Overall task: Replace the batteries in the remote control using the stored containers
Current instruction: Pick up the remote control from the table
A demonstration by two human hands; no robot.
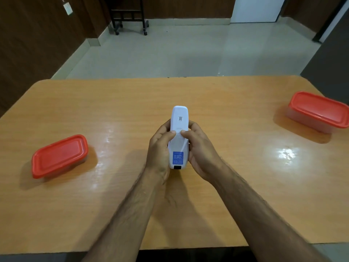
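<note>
The left hand (pixel 160 146) and the right hand (pixel 198 148) both grasp the white remote control (pixel 178 129), cupping it from either side over the middle of the table (pixel 226 167). It is held back-face up, blue label toward the person and far end pointing away, which I judge is so the battery cover faces the camera and the thumbs can work on it. Both thumbs meet on the back about halfway along, just at what looks like a seam across the casing; that placement suits pushing a sliding cover off, while the curled fingers underneath brace the body against the push. The cover appears still closed, so the task seems to be at its opening step, with no batteries in view yet

Further out, two lidded containers sit well apart from the hands: the left container (pixel 59 156) near the left edge and the right container (pixel 319 110) at the far right corner. Both wear red lids, fully seated as far as I can tell, and their contents cannot be made out. Set one to each side, they likely keep spent and fresh batteries separate, each within reach of its own hand, though which holds what I cannot tell
</note>
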